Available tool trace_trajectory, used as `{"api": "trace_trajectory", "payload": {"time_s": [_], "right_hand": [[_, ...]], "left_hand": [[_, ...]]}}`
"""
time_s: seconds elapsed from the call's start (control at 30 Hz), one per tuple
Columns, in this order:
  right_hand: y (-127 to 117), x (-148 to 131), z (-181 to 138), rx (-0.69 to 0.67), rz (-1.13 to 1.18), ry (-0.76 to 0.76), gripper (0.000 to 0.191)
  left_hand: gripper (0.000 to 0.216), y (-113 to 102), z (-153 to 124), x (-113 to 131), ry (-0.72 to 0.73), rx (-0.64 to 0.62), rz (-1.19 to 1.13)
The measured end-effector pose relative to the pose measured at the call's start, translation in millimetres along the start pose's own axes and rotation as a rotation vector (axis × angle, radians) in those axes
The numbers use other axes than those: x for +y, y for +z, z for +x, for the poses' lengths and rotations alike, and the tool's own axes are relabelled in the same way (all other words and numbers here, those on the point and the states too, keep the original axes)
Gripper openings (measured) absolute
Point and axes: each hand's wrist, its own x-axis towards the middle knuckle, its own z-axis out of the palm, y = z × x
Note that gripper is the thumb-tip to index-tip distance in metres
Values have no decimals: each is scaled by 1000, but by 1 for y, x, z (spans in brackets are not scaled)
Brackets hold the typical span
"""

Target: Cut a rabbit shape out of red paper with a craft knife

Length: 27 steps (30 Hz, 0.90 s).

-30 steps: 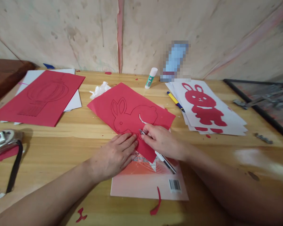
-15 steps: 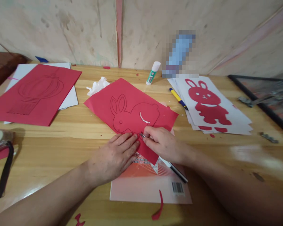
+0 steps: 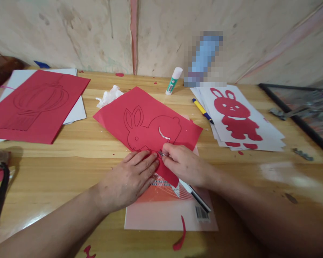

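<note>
table (image 3: 56, 168): glossy wood | wall (image 3: 70, 32): stained plaster | red sheet (image 3: 115, 116): centre, on booklet (image 3: 161, 211)

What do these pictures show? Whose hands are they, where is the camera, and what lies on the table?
No machine: these are a person's two bare hands, filmed by one head-worn camera looking down. The left hand lies flat, pressing a red paper with a drawn rabbit onto a booklet on the table. The right hand holds a thin knife in its fingers, tip on the outline. Nearby lie a red lantern sheet, a glue stick, a pen and white sheets bearing a red rabbit.
</note>
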Motion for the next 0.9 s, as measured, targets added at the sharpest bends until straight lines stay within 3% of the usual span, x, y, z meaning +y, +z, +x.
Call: {"api": "trace_trajectory", "payload": {"time_s": [0.9], "right_hand": [[6, -3, 2, -11, -48, 0, 17]], "left_hand": [[37, 0, 1, 0, -5, -8, -22]]}}
